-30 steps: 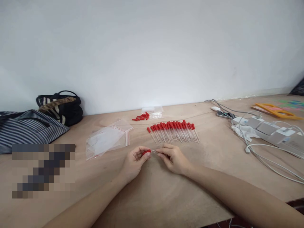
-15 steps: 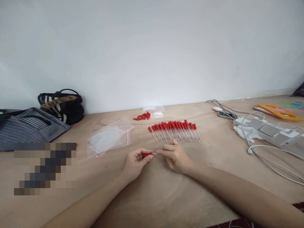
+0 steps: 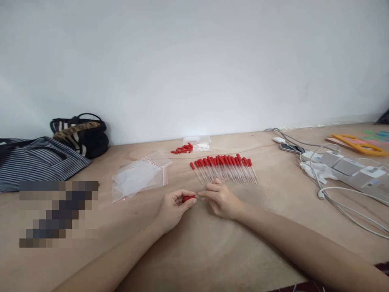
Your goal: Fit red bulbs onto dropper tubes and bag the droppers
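Between thumb and fingers, my left hand (image 3: 174, 209) pinches a red rubber dropper bulb (image 3: 189, 198). A thin clear dropper tube (image 3: 197, 196) sticks out of the bulb's right end, and my right hand (image 3: 223, 200) grips its other end with the fingertips, hiding most of it. Just beyond my right hand lies a row of finished-looking droppers (image 3: 225, 168), red bulbs away from me and clear tubes towards me. Farther back is a small pile of loose red bulbs (image 3: 182, 149), with loose clear tubes (image 3: 203, 146) beside it on a plastic bag.
Clear zip bags (image 3: 138, 176) overlap on the table left of the droppers. A striped bag (image 3: 42, 162) and a black bag (image 3: 91, 138) stand at the far left. On the right are a power strip with chargers (image 3: 349, 165), white cables (image 3: 343, 190) and orange scissors-like handles (image 3: 358, 145).
My right hand has moved slightly left, closer to my left hand, so less of the tube shows between them. My left hand still holds the bulb.
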The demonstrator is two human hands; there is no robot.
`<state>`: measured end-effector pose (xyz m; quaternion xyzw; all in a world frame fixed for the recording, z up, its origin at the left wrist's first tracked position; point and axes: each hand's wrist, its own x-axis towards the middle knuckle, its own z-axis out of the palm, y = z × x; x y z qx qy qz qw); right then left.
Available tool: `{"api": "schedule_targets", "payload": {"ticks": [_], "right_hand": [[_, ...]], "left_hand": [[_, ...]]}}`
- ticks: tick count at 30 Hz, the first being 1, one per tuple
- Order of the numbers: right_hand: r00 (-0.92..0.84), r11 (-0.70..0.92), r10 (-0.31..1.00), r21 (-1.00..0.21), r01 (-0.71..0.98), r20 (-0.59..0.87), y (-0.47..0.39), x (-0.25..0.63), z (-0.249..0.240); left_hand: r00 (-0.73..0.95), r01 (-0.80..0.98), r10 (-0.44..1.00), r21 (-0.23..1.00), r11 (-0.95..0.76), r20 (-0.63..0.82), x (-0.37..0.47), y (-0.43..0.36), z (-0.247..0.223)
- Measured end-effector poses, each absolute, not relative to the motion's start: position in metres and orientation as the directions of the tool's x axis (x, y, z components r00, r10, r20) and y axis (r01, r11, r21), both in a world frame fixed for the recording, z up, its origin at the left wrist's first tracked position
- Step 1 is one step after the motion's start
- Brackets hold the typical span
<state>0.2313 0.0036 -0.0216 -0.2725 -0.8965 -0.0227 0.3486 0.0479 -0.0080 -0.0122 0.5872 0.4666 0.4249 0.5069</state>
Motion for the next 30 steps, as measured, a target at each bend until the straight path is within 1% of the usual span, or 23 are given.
{"api": "schedule_targets", "payload": {"ticks": [3,6,8,9,11,12,13,17,22,26,30], "right_hand": [[-0.576,0.829,0.529,-0.234,0.509,0.623,0.006,0.229,-0.021],[-0.489,0.783,0.609,-0.377,0.494,0.624,0.002,0.225,-0.020],[-0.447,0.741,0.666,-0.463,0.486,0.598,-0.002,0.222,-0.019],[-0.438,0.721,0.689,-0.488,0.491,0.577,-0.004,0.222,-0.019],[-0.422,0.689,0.721,-0.504,0.521,0.550,-0.006,0.224,-0.018],[-0.407,0.677,0.731,-0.501,0.539,0.548,-0.005,0.225,-0.018],[-0.387,0.665,0.739,-0.499,0.556,0.552,-0.004,0.228,-0.018],[-0.316,0.614,0.771,-0.510,0.603,0.554,0.004,0.239,-0.021],[-0.306,0.590,0.787,-0.512,0.624,0.535,0.008,0.243,-0.023],[-0.321,0.595,0.789,-0.520,0.614,0.524,0.007,0.241,-0.023],[-0.324,0.592,0.791,-0.517,0.618,0.519,0.007,0.241,-0.024]], "left_hand": [[0.172,0.064,0.984,0.997,-0.047,0.036,0.050,-0.008,-0.009],[0.127,-0.035,0.991,0.999,-0.039,0.043,0.052,-0.009,-0.009],[0.095,-0.132,0.995,0.991,-0.016,0.029,0.053,-0.006,-0.010],[0.067,-0.183,0.998,0.983,-0.002,0.014,0.053,-0.003,-0.010],[-0.014,-0.223,0.999,0.974,0.033,-0.037,0.051,0.009,-0.008],[-0.061,-0.206,0.996,0.977,0.048,-0.061,0.049,0.018,-0.007],[-0.099,-0.141,0.991,0.987,0.075,-0.090,0.047,0.027,-0.005],[-0.134,-0.004,0.985,0.994,0.107,-0.107,0.045,0.072,-0.003],[-0.118,0.195,0.985,0.970,0.145,-0.123,0.053,0.117,-0.008],[-0.048,0.354,0.995,0.930,0.097,-0.086,0.053,0.132,-0.012],[-0.017,0.464,1.000,0.886,-0.006,0.016,0.051,0.130,-0.016]]}}
